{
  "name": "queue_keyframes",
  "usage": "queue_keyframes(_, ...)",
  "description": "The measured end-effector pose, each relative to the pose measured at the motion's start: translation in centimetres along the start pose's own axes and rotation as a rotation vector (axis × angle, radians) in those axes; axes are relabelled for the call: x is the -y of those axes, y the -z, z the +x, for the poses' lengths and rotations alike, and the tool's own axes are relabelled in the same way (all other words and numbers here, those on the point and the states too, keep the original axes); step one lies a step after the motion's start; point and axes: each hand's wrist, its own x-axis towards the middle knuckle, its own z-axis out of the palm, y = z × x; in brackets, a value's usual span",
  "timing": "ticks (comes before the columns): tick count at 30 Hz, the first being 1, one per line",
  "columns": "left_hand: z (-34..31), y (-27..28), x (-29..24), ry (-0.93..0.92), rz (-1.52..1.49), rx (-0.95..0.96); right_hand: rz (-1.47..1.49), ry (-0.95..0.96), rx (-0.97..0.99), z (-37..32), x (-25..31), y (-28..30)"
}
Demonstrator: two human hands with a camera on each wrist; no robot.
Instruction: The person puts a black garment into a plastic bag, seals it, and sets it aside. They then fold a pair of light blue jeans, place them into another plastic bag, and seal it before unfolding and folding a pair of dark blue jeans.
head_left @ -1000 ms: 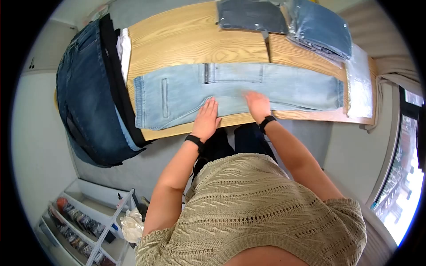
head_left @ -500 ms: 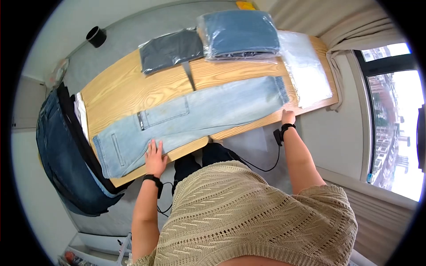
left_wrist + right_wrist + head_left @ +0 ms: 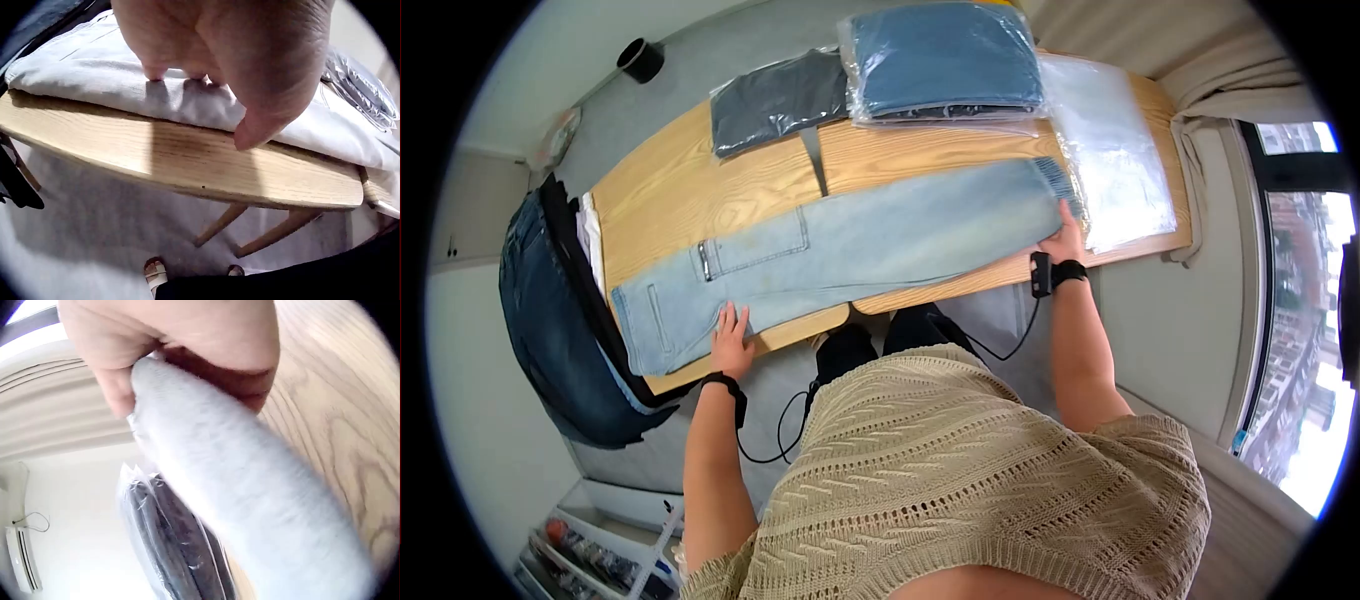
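Observation:
Light-blue jeans (image 3: 880, 240), folded lengthwise, lie flat along the table (image 3: 730, 185), with a zipped pocket facing up. My left hand (image 3: 731, 345) rests on their near edge toward the waistband end. In the left wrist view its fingertips (image 3: 154, 74) press on the denim, and the thumb lies over the wooden edge. At the far right my right hand (image 3: 1064, 240) grips the near corner of the elasticated leg cuff (image 3: 1055, 180). The right wrist view shows thumb and fingers curled round the jeans' leg end (image 3: 231, 469), which is raised toward the camera.
Bagged blue jeans (image 3: 940, 60) and a bagged dark garment (image 3: 775, 105) lie at the back. Clear plastic bags (image 3: 1115, 160) are stacked on the right. Dark jeans (image 3: 550, 320) drape over the left end. Cables (image 3: 1000, 350) hang from my wrists. A window (image 3: 1300, 300) stands on the right.
My right hand has gone from the middle of the jeans rightward to the leg cuff and taken hold of it. The left hand stays on the near edge. The head view has turned right.

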Motion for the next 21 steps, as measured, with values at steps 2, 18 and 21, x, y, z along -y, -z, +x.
queue_keyframes(2, 0.3, -0.2, 0.0, -0.032, -0.036, -0.045, 0.029, 0.061, -0.004, -0.1, 0.1, 0.1)
queue_keyframes(18, 0.2, 0.5, -0.6, -0.038, 0.028, -0.108, -0.568, 0.406, -0.19, -2.9, -5.1, -7.6)
queue_keyframes(21, 0.1, 0.7, -0.3, -0.072, 0.062, -0.117, -0.959, 0.519, -0.216, -8.4, -7.6, -14.3)
